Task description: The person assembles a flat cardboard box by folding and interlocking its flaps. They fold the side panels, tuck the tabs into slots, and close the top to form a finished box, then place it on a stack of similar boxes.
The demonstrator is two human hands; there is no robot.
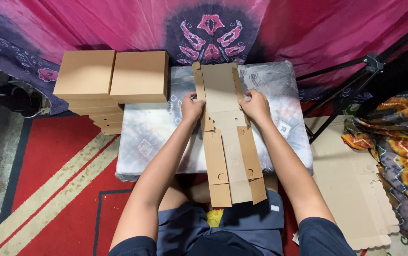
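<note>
Flat die-cut cardboard box blank (227, 142) lies lengthwise on a plastic-wrapped cushion (280, 95), near end hanging over the lap. Left hand (192, 108) and right hand (255, 105) pinch its side flaps at mid-length, fingers closed on the card edges. Likely light, thin, stiff along panels but bends easily at scored creases; tears at tabs if forced. Best held at flap edges near folds. Folded brown boxes (111, 78) are stacked to the left; more blanks (355, 189) lie on the floor to the right.
</note>
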